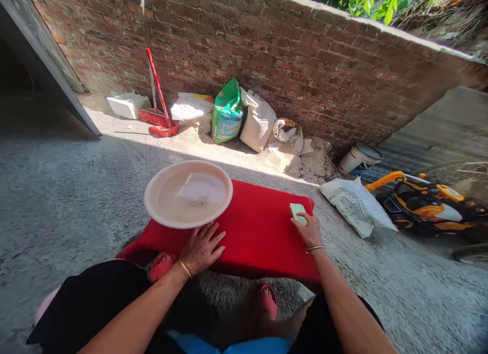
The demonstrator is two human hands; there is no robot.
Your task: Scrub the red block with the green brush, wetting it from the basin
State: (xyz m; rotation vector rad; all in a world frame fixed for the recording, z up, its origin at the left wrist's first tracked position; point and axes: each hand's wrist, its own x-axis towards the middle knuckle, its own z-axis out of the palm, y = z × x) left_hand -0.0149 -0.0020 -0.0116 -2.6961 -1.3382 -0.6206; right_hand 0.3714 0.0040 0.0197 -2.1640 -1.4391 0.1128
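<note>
A red cloth (pixel 263 227) covers a low bench or table in front of me. On its left end stands a pale pink basin (pixel 166 218) with water in it; a patterned patch shows at the bottom. My left hand (pixel 201 247) lies flat on the cloth, fingers spread, its fingertips at the basin's near rim. At the right end, my right hand (pixel 309 231) has thumb and fingers closed around the near part of a pale green bar (pixel 296 208) that looks like soap. The bar rests on or just above the cloth; I cannot tell which.
A brick wall (pixel 305 74) runs along the back. Before it stand a red broom and dustpan (pixel 163 130), a green bag (pixel 227 115), a white sack (pixel 259 123) and a bucket (pixel 358 158). A printed sack (pixel 356 204) and a yellow toy digger (pixel 427 201) lie right.
</note>
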